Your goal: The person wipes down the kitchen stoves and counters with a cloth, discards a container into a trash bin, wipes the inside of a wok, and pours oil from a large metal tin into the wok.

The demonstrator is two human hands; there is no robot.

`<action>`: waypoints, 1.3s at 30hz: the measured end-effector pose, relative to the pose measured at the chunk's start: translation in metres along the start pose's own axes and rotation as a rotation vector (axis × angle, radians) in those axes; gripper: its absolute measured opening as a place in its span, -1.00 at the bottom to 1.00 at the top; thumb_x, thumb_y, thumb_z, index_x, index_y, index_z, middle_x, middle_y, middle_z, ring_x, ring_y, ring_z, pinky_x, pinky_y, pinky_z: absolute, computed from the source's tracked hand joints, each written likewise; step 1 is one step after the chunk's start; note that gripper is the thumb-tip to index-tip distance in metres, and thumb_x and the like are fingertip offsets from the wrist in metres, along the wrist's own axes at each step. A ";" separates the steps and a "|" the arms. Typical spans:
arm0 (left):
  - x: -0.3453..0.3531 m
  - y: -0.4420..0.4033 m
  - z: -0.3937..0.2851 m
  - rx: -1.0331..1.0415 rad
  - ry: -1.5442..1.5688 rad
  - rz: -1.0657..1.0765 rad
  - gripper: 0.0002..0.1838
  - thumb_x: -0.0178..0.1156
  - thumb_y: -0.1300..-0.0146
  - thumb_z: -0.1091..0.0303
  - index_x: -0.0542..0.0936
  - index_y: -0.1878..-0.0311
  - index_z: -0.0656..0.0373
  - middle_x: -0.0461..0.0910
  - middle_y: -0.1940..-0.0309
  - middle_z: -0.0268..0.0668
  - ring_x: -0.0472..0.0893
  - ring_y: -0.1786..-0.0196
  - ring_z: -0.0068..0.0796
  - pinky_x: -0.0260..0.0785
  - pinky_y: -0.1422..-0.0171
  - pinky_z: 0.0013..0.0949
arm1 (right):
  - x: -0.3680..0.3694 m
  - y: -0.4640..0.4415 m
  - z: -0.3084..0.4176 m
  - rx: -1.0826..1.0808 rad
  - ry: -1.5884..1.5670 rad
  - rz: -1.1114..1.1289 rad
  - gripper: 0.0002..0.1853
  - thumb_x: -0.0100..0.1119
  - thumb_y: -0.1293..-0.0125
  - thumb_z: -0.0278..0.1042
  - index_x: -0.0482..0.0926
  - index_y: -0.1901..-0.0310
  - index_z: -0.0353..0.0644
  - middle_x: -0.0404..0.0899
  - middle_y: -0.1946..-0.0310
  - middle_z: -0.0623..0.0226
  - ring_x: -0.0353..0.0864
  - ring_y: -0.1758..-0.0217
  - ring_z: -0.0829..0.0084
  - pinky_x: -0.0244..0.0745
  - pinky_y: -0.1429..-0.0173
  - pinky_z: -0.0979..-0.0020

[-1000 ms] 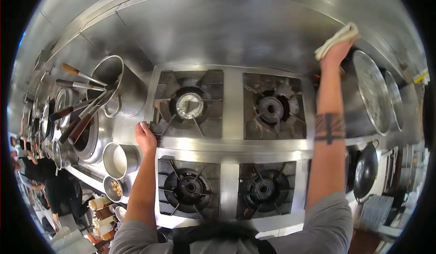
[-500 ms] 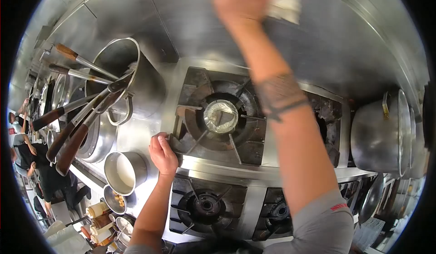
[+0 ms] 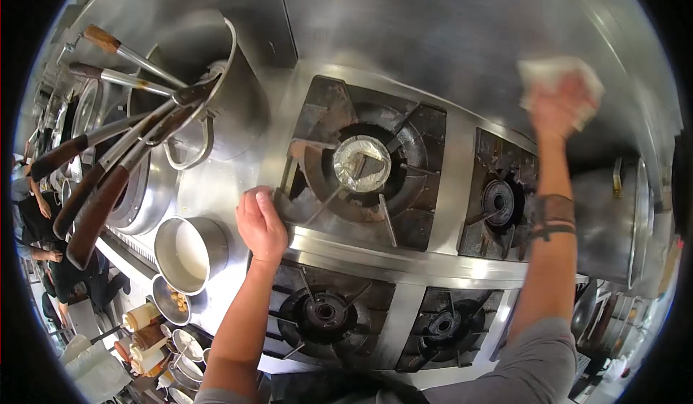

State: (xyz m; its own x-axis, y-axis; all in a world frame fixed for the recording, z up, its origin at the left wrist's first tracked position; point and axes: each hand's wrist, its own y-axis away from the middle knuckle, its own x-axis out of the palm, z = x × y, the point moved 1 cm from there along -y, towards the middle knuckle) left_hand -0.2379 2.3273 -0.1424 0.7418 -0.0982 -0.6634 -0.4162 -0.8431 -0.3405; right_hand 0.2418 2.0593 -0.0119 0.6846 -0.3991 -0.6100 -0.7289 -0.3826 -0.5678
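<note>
My right hand presses a pale cloth against the metal back wall, with the fingers spread over it and partly blurred. My left hand is closed at the near left corner of the large burner grate. Its curled fingers hide whatever they may grip. A foil-covered disc sits at the centre of that large burner. Beyond my right forearm stands a big metal pot.
At the left, a tall stockpot holds several long-handled utensils. A saucepan, a small bowl and sauce bottles stand nearer me. More burners lie in front. People work at the far left.
My right hand has swept the cloth across the wall to the right and lower. My left hand stays at the grate corner. The camera view has shifted slightly.
</note>
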 end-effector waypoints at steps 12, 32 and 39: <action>-0.003 -0.001 -0.003 0.033 -0.026 0.086 -0.72 -0.07 -0.57 0.26 0.63 0.08 0.13 0.64 0.18 -0.21 0.58 0.10 -0.10 0.30 -0.05 -0.14 | -0.022 -0.002 0.135 0.227 -0.981 -0.716 -0.17 -0.08 -0.45 -0.03 0.06 -0.47 -0.66 -0.09 -0.56 -0.44 -0.32 -0.65 -0.43 -0.54 -0.60 -0.42; 0.010 0.004 -0.001 0.043 0.023 0.025 -0.65 -0.09 -0.62 0.26 0.60 0.12 0.29 0.63 0.22 -0.08 0.56 0.14 -0.04 0.37 -0.05 -0.13 | 0.093 0.006 -0.091 -0.295 -0.495 -0.512 -0.43 -0.03 -0.55 -0.05 0.34 -0.50 -0.06 0.25 -0.52 -0.01 0.14 -0.61 -0.10 -0.07 -0.66 -0.15; 0.009 0.004 -0.003 0.029 0.013 0.020 -0.66 -0.08 -0.61 0.25 0.61 0.11 0.27 0.62 0.22 -0.08 0.56 0.14 -0.02 0.37 -0.03 -0.08 | 0.244 -0.003 -0.123 0.720 0.061 0.062 -0.31 -0.12 -0.57 -0.12 0.05 -0.52 -0.47 -0.11 -0.59 -0.31 -0.21 -0.69 -0.25 -0.22 -0.70 -0.13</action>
State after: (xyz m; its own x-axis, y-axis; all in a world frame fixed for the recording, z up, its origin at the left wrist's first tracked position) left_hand -0.2312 2.3210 -0.1479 0.7400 -0.1223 -0.6614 -0.4460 -0.8252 -0.3465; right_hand 0.4121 1.8607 -0.0911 0.6260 -0.4561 -0.6325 -0.5752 0.2777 -0.7695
